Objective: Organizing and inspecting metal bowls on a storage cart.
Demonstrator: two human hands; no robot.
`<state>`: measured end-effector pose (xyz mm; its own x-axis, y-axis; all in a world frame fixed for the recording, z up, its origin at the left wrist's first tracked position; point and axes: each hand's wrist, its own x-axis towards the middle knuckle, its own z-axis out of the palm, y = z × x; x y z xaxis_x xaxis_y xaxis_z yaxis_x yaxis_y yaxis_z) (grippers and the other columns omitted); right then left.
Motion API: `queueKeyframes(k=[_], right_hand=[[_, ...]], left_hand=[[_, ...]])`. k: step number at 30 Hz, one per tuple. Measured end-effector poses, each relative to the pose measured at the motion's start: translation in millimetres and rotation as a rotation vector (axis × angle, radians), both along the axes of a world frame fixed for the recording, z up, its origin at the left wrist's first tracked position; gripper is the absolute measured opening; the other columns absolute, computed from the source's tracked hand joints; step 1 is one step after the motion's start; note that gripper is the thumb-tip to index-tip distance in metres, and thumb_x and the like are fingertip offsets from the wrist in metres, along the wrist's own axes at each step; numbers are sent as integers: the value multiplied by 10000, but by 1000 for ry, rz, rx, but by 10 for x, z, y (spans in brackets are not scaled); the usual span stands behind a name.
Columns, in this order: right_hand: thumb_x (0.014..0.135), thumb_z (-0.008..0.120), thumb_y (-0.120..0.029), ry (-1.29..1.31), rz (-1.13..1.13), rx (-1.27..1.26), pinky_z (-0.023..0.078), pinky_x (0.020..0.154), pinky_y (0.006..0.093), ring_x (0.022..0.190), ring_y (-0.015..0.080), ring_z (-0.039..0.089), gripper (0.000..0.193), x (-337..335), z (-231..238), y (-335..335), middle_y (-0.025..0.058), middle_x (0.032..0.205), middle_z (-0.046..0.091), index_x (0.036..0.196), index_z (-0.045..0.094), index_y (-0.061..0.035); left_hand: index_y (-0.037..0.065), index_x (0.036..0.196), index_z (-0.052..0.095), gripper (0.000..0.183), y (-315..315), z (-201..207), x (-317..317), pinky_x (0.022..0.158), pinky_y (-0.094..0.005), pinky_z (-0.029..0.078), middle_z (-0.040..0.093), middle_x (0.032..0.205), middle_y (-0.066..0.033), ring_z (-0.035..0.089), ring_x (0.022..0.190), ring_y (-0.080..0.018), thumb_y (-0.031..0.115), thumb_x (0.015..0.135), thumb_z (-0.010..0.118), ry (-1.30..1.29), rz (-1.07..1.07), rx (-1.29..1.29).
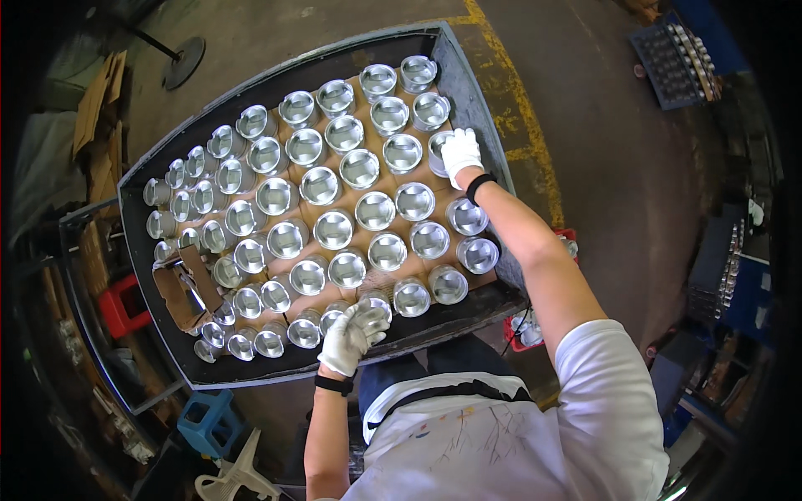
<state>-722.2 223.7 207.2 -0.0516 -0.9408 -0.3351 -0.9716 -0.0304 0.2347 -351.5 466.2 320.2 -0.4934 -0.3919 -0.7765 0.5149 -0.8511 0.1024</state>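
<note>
Fingers of the white-gloved right hand [462,156] lie close together over the edge of a metal piston [437,155] near the right wall of a grey box [474,92]; those of the left hand [352,336], loosely bent and slightly apart, are over another piston [378,301] at the near side. Whether either grips, I cannot tell. Around them, more pistons [334,230] stand in rows on brown cardboard [388,281]
</note>
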Motion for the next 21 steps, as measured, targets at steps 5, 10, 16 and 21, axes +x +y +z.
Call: queueKeyframes(k=[5,10,16,21], right_hand=[[838,599,-230,-600,-44,-6,474,813,429,844,289,674,252,-267,901,374,153,973,708,990,700,-55],[920,605,-153,-2014,-779,109,501,757,307,833,111,600,171,-220,1119,979,15,936,671,1017,669,-27],[931,592,-98,-1925,-623,306,517,718,283,858,93,614,168,-23,1070,1490,-2,981,680,1078,662,-54],[838,692,-46,-1587,-147,186,542,769,285,896,101,647,245,165,801,1811,19,1022,712,1083,678,-60]], left_hand=[[78,1246,531,373,-147,-13,-94,858,-434,522,636,1183,-174,639,1014,-329,350,993,496,33,10,-99],[49,1266,526,401,-356,-6,-428,866,-421,499,613,1206,-198,618,1044,-340,339,991,483,73,-28,-170],[91,1255,525,382,-464,198,-972,825,-443,516,609,1186,-238,616,1031,-371,362,986,520,183,-45,-204],[94,1414,393,620,-496,114,-1170,816,-461,523,614,1196,-206,637,989,-365,564,1016,316,228,-213,-296]])
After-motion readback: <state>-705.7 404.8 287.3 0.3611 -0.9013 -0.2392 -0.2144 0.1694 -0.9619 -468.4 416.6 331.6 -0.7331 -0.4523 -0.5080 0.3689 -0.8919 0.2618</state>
